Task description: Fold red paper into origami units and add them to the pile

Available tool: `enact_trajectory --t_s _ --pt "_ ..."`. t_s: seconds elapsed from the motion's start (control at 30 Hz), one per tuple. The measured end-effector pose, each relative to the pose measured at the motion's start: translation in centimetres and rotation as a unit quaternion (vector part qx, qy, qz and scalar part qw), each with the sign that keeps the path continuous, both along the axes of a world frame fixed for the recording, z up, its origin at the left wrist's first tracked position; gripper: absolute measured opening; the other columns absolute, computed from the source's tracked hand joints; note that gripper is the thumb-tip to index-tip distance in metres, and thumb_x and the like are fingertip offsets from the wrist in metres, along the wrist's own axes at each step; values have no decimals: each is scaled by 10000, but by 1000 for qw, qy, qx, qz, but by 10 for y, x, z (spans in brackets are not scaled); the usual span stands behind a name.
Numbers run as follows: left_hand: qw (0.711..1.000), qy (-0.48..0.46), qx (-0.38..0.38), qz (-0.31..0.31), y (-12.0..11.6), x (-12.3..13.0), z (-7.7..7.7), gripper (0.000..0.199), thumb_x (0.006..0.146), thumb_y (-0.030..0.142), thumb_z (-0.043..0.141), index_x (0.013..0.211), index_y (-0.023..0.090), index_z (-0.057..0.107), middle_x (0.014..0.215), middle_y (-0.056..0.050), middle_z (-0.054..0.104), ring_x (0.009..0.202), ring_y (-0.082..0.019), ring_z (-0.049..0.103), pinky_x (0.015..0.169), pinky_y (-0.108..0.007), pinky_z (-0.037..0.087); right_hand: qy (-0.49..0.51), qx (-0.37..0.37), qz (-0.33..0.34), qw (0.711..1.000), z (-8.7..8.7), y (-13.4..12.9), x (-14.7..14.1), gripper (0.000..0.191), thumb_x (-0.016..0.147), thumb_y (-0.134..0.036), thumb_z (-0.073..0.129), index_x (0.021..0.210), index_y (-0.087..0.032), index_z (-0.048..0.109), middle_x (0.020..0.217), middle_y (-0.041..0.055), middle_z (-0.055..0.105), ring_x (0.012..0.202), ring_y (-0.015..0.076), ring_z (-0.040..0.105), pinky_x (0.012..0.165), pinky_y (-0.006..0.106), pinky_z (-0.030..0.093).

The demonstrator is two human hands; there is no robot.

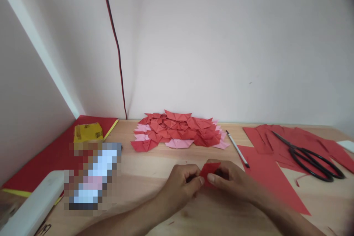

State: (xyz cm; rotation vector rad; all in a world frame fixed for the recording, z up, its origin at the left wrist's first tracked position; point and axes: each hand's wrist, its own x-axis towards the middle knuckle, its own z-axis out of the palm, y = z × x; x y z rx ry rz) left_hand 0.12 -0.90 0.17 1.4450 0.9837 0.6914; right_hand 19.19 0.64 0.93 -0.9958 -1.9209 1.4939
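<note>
A small folded piece of red paper is held just above the table, between both hands. My left hand pinches its left edge with thumb and curled fingers. From the other side my right hand grips it, the thumb lying across its front face and the fingers behind. Part of the paper is hidden by the fingers. Beyond the hands, against the wall, lies a spread pile of folded red and pink paper pieces, overlapping in rows.
On the right lie red paper sheets, a white pen and black-handled scissors. Leftward are a pixelated screen-like object, a yellow packet, a large red sheet and a long white object. A cable hangs along the wall.
</note>
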Motion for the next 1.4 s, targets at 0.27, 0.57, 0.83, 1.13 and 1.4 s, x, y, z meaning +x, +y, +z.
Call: enact_trajectory --t_s 0.27,0.57,0.83,1.13,1.4 --pt "994 72 82 -30 1 -1 5 227 763 204 508 566 157 407 527 50 318 531 -76 295 504 -226 203 -59 -19 -19 998 -1 -7 -4 352 857 -469 532 682 -166 500 630 -32 412 611 112 363 551 237 277" --pt "997 49 57 -34 5 -2 4 245 766 203 511 557 159 390 520 52 303 536 -80 288 511 -231 202 -81 26 -30 996 0 -6 -7 428 909 -501 400 615 -192 365 598 -36 338 581 114 325 537 246 265" --pt "996 32 49 -67 3 -1 6 222 760 194 509 579 160 384 552 54 284 535 -72 267 490 -224 183 -67 21 -50 996 -4 -5 -6 306 865 -435 514 698 -178 511 648 -12 514 638 131 450 600 239 351" --pt "999 -46 16 0 9 2 -7 308 812 383 541 624 158 444 502 48 421 454 -66 358 461 -199 259 -17 -24 -92 995 -12 6 3 509 870 -633 360 671 -179 473 601 -15 449 523 108 405 492 229 319" --pt "992 -105 -17 66 11 5 -10 392 792 515 573 673 162 452 487 55 464 365 -47 353 379 -174 240 3 19 -47 999 -2 2 -7 440 865 -569 469 739 -167 598 684 14 579 637 133 519 622 238 413"
